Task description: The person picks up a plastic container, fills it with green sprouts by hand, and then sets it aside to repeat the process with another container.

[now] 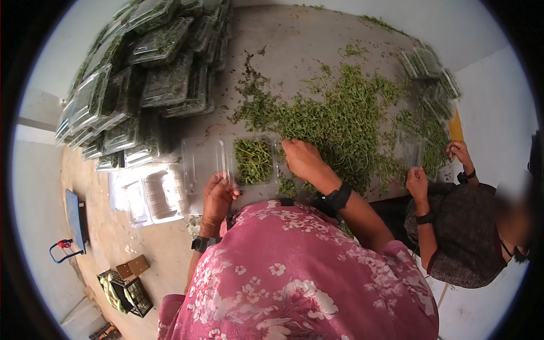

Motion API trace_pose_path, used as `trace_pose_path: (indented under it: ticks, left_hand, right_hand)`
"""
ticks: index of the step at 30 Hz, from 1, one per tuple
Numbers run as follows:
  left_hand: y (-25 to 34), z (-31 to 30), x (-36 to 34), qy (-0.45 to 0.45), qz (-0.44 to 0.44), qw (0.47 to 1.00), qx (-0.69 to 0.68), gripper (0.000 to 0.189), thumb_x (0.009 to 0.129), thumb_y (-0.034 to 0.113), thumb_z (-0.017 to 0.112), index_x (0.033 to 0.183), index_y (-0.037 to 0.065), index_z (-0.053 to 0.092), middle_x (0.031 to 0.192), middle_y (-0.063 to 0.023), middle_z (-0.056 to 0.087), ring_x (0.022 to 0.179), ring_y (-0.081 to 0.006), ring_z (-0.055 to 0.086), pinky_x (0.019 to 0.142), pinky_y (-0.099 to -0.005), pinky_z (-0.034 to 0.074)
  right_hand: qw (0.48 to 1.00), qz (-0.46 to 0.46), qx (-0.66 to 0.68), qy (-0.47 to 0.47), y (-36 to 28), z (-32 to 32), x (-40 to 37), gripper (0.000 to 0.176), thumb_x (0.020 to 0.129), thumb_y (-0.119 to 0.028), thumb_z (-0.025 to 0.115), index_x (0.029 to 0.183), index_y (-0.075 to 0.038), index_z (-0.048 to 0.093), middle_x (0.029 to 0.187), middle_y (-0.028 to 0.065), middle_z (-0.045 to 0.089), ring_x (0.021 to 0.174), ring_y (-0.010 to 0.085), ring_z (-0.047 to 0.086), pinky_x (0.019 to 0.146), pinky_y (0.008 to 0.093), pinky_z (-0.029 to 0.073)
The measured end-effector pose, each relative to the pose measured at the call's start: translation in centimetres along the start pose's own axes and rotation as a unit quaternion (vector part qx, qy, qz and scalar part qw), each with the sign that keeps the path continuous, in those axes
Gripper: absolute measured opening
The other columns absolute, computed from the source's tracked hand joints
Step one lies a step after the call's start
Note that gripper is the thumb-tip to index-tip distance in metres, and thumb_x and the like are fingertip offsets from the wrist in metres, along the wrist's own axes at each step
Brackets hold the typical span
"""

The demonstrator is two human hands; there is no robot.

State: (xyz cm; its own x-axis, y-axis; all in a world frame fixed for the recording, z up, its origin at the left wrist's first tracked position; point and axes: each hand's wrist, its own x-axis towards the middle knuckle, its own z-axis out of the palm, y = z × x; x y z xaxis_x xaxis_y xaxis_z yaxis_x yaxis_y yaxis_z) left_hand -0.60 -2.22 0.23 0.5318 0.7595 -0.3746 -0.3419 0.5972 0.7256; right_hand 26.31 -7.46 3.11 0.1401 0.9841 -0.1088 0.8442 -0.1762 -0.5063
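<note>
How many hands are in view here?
4: the wearer's left hand at the open box, their right hand by its rim, the co-worker's near hand at a clear box, and far hand.

Yeah, my co-worker's head is all blurry and my floral top gets cut off at the bottom.

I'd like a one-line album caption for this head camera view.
Two bare hands at an open clear plastic clamshell filled with leafy greens, beside stacked packed boxes.
</note>
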Motion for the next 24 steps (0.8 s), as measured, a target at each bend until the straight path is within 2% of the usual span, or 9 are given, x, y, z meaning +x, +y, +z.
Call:
trace_pose_path:
  ticks: [2,5,8,11,14,17,20,21,24]
  left_hand:
    - [0.1,0.2,0.0,0.005,-0.005,1.0,0.01,0.016,0.09,0.01,0.049,0.105,0.003,0.048,0.074,-0.0071,0.052,0.066,-0.0182,0.056,0.06,-0.0267,0.043]
    - [0.0,-0.2,0.0,-0.003,-0.012,1.0,0.011,0.019,0.09,0.011,0.05,0.107,0.003,0.046,0.075,-0.008,0.053,0.067,-0.0182,0.056,0.061,-0.0266,0.043]
    - [-0.1,-0.4,0.2,-0.012,-0.018,1.0,0.018,0.022,0.09,0.013,0.051,0.108,0.002,0.045,0.077,-0.009,0.055,0.069,-0.0179,0.057,0.062,-0.0264,0.044]
    - [0.0,-0.5,0.2,-0.011,-0.023,0.999,0.041,0.025,0.09,0.015,0.054,0.11,0.002,0.045,0.079,-0.0093,0.057,0.07,-0.0172,0.058,0.063,-0.0262,0.045]
    - [-0.1,-0.4,0.2,-0.018,-0.018,0.998,0.053,0.028,0.09,0.016,0.055,0.11,0.001,0.044,0.08,-0.0091,0.058,0.069,-0.0165,0.059,0.063,-0.0258,0.046]
    - [0.0,-0.2,0.1,-0.013,-0.014,0.998,0.064,0.028,0.089,0.016,0.056,0.111,0.001,0.045,0.081,-0.0087,0.058,0.068,-0.0163,0.059,0.062,-0.0253,0.046]
    - [0.0,-0.2,0.1,-0.008,-0.012,0.997,0.073,0.027,0.089,0.016,0.057,0.11,0.002,0.046,0.08,-0.0083,0.058,0.066,-0.0162,0.059,0.061,-0.025,0.046]
    - [0.0,-0.2,0.0,-0.006,-0.011,0.997,0.074,0.027,0.089,0.016,0.057,0.109,0.002,0.046,0.08,-0.0081,0.058,0.066,-0.0162,0.059,0.061,-0.0249,0.047]
    - [-0.1,0.1,-0.1,-0.003,-0.01,0.998,0.058,0.025,0.089,0.016,0.058,0.107,0.002,0.047,0.081,-0.0078,0.058,0.066,-0.0161,0.059,0.06,-0.025,0.046]
  right_hand:
    - [0.998,0.008,-0.063,-0.001,-0.1,0.8,0.4,0.017,0.08,-0.005,0.057,0.096,-0.001,0.057,0.091,0.0201,0.061,0.086,0.0399,0.06,0.072,0.0479,0.049]
    - [0.999,-0.019,-0.044,-0.011,-0.1,-0.7,-0.1,0.012,0.077,-0.002,0.055,0.088,0.003,0.058,0.088,0.0232,0.06,0.08,0.0392,0.062,0.065,0.0501,0.05]
    - [0.998,-0.01,-0.019,0.059,1.8,-1.7,-0.2,0.01,0.078,-0.003,0.056,0.085,0.003,0.059,0.076,0.0201,0.06,0.07,0.0343,0.063,0.06,0.0448,0.049]
    - [0.991,0.075,0.11,0.023,-1.1,-6.9,-0.7,0.009,0.081,-0.007,0.057,0.086,0.001,0.057,0.074,0.0154,0.062,0.059,0.0247,0.059,0.057,0.0372,0.048]
    - [0.976,0.015,0.179,0.125,-2.8,-7.6,-0.6,0.014,0.083,-0.011,0.062,0.086,0.002,0.057,0.066,0.01,0.061,0.051,0.0148,0.054,0.052,0.0307,0.045]
    - [0.964,0.036,0.254,0.062,-5.3,-7.5,-0.5,0.019,0.084,-0.013,0.063,0.093,0.003,0.058,0.068,0.0098,0.064,0.054,0.013,0.058,0.053,0.0305,0.046]
    - [0.968,-0.004,0.25,0.01,-4.7,-4.5,-0.1,0.024,0.085,-0.013,0.063,0.101,0.004,0.057,0.073,0.0129,0.066,0.058,0.0159,0.062,0.054,0.03,0.048]
    - [0.98,0.001,0.198,-0.021,-4.9,-4.7,-0.1,0.029,0.085,-0.013,0.063,0.107,0.004,0.055,0.077,0.0157,0.067,0.06,0.0177,0.064,0.057,0.0306,0.049]
    - [0.98,-0.002,0.197,0.019,-5.1,-4.9,-0.3,0.028,0.084,-0.012,0.063,0.105,0.004,0.055,0.076,0.0162,0.066,0.062,0.0231,0.064,0.059,0.0322,0.05]
